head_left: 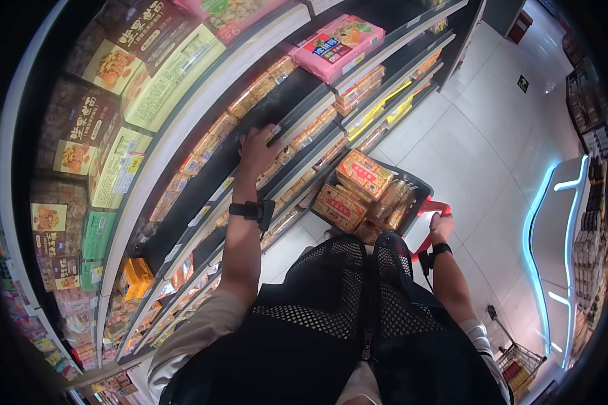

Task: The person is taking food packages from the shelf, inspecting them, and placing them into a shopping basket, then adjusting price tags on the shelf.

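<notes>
My left hand (257,152) reaches over the edge of a dark shelf (213,165), fingers apart and holding nothing that I can see. Behind it on that shelf stands a row of clear-wrapped snack packs (206,145). My right hand (442,228) is closed around the red handle (422,248) of a dark shopping basket (422,192). Inside the basket are orange patterned snack packages (365,174) and clear-wrapped brown packs (392,204). A pink snack package (339,47) lies farther along the shelf, beyond my left hand.
Brown boxed snacks (71,128) fill the upper shelf at left. An orange package (136,278) sits at the near end of the shelf. Right of the basket runs a tiled floor (486,142), with a wire cart (520,364) at lower right and a neon-lit display (554,256) beyond.
</notes>
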A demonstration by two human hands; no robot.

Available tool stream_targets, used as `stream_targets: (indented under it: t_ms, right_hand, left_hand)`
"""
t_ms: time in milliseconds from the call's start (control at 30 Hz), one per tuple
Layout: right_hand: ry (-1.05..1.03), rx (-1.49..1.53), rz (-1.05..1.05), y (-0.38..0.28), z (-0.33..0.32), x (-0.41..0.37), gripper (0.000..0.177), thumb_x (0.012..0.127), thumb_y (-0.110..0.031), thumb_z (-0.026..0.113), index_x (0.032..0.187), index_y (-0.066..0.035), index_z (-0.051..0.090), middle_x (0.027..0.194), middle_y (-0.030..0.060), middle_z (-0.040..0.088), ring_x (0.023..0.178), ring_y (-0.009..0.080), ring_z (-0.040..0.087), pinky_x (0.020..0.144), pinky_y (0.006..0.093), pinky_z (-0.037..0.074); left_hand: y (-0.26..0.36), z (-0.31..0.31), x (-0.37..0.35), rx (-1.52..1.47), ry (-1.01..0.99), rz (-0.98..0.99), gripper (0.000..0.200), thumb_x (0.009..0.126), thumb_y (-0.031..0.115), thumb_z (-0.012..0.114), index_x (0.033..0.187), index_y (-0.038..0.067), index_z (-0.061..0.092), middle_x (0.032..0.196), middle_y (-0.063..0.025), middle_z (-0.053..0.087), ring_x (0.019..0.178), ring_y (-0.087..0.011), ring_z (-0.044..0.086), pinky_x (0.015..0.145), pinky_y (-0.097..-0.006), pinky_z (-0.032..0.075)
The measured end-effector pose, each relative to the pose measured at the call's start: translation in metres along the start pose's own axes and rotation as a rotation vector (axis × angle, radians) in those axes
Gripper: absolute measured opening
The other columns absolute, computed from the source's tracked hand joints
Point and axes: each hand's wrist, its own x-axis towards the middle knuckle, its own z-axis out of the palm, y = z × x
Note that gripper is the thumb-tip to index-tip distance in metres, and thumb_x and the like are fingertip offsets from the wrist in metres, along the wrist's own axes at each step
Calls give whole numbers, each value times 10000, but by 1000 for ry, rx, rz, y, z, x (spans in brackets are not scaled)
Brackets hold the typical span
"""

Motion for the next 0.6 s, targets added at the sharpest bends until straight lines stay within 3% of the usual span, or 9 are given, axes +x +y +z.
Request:
stream_targets:
  t_ms: [67, 367, 500, 567, 600]
  right_hand:
    - [0, 11, -3, 1, 1, 2, 359, 767, -256, 610, 979, 33, 620, 937, 272, 666, 935, 423, 641, 849, 459, 495]
    - [-6, 27, 3, 1, 2, 4, 355, 763, -247, 610, 967, 43, 617, 914, 269, 669, 907, 422, 646, 829, 450, 497]
    - [1, 18, 4, -2, 0, 2, 349, 774, -248, 610, 966, 44, 619, 914, 268, 670, 903, 423, 646, 825, 451, 497]
    - [-4, 18, 12, -2, -1, 1, 351, 777, -250, 612, 969, 44, 619, 918, 268, 669, 904, 424, 645, 824, 453, 497]
    - [5, 19, 6, -2, -1, 0, 353, 777, -251, 614, 970, 44, 620, 917, 268, 669, 902, 426, 645, 824, 454, 497]
  left_hand:
    - [-11, 6, 2, -19, 11, 58, 516, 825, 384, 678, 1314, 289, 540, 1213, -96, 509, 1241, -376, 394, 1021, -588, 336]
    - [-5, -12, -8, 72, -149, -27, 690, 791, 424, 708, 1414, 377, 415, 1271, -135, 445, 1309, -383, 315, 1035, -593, 326]
    - [-3, -13, -8, 54, -162, -65, 703, 786, 430, 712, 1418, 339, 416, 1313, -137, 419, 1337, -394, 284, 1033, -624, 308]
    - [-26, 4, 2, -109, 71, -16, 689, 777, 445, 720, 1389, 271, 455, 1367, -135, 381, 1362, -409, 245, 1026, -655, 291]
    - [-25, 1, 2, -108, 70, -14, 689, 777, 445, 720, 1389, 271, 455, 1367, -135, 381, 1362, -409, 245, 1026, -655, 291]
